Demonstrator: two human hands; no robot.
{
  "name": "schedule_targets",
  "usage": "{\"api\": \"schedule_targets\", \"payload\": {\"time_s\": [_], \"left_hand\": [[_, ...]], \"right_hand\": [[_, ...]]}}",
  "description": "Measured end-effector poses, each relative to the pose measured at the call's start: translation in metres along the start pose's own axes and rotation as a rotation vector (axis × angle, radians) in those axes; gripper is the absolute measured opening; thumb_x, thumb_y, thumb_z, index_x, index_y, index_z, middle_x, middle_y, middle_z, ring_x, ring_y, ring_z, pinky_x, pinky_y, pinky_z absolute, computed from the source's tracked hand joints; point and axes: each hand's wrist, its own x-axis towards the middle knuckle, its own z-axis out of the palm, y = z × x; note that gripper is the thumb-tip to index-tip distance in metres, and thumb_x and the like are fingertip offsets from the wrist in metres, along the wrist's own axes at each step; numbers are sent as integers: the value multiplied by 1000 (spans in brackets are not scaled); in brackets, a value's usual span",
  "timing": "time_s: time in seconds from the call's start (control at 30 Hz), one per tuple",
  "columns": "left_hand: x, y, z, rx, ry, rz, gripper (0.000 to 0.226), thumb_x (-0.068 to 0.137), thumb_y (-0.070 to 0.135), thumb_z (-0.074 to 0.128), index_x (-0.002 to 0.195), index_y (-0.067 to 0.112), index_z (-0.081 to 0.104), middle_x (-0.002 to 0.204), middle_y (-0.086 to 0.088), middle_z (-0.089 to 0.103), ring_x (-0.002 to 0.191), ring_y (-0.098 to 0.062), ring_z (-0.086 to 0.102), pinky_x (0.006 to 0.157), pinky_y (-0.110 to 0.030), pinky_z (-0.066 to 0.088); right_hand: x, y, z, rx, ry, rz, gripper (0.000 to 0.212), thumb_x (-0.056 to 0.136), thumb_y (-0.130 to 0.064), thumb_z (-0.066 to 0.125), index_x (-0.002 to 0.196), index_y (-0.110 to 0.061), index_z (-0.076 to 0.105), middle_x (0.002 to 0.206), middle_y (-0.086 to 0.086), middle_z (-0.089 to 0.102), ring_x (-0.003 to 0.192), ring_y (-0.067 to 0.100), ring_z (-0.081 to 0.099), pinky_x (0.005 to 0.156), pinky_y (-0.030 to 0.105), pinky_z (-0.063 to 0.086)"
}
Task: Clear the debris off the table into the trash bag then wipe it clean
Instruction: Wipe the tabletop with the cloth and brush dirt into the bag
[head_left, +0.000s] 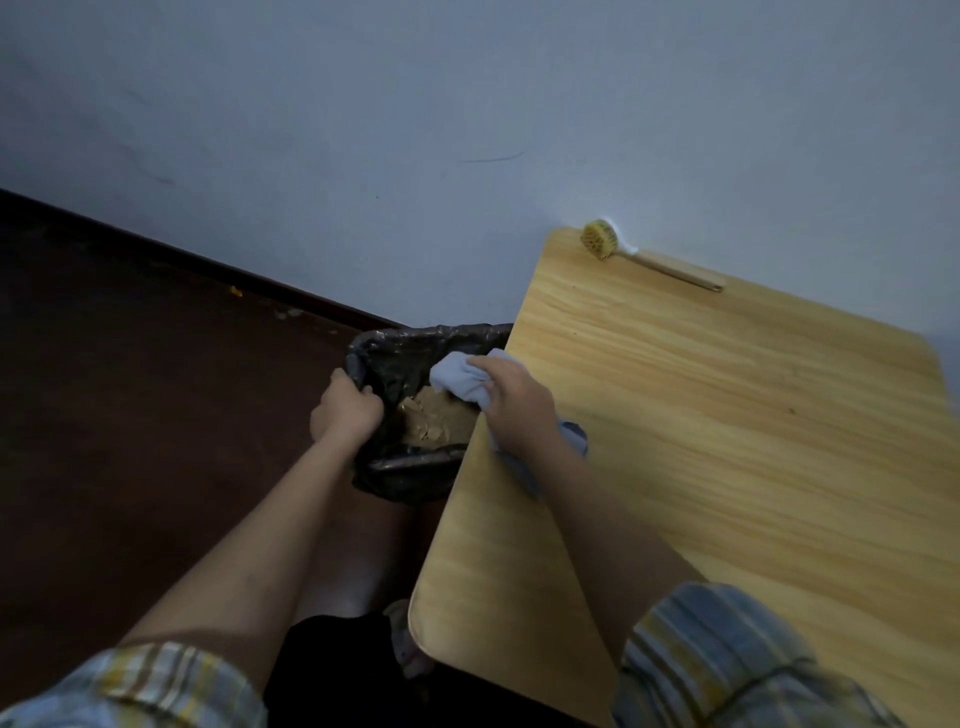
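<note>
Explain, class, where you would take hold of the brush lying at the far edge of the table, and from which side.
Grip the brush by its slim wooden handle, probably near the middle, coming from above on the table side. It lies flat along the wall, so that side is blocked, and the round bristle head at its left end is bulkier to pinch.

Rolled-up plaid sleeves (727, 654) in blue, white and yellow on both bare forearms; dark trousers (332, 670) below.
</note>
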Motion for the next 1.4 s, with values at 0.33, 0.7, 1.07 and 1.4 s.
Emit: {"api": "schedule_targets", "payload": {"time_s": [0.33, 0.7, 1.07, 1.4], "left_hand": [[-72, -66, -24, 37, -14, -34, 29, 97, 25, 43, 122, 10, 43, 124, -18, 55, 115, -41, 51, 89, -39, 40], [-158, -133, -23, 18, -60, -99, 36, 95, 25, 43, 129, 12, 44, 128, -17, 55, 117, -39, 51, 90, -36, 40], [-223, -173, -12, 29, -62, -114, 38, 93, 26, 45, 129, 14, 45, 131, -15, 54, 119, -37, 51, 93, -34, 40], [-254, -184, 1, 75, -68, -58, 37, 92, 25, 46, 128, 13, 45, 130, -16, 55, 119, -36, 52, 93, -33, 40]], "right_hand": [[-104, -28, 18, -66, -112, -165, 39, 100, -9, 43, 138, -16, 52, 139, 7, 52, 124, 26, 50, 91, 30, 37], [-198, -55, 38, -72, -179, -257, 39, 100, -10, 45, 137, -20, 52, 140, 2, 53, 129, 23, 47, 97, 35, 40], [-264, -64, 40, -89, -229, -349, 40, 100, -9, 44, 139, -19, 50, 142, 3, 51, 129, 24, 47, 97, 34, 40], [-282, -80, 42, -543, -310, -355, 53, 87, 1, 51, 138, -14, 44, 122, 15, 52, 106, 35, 53, 71, 37, 33]]}}
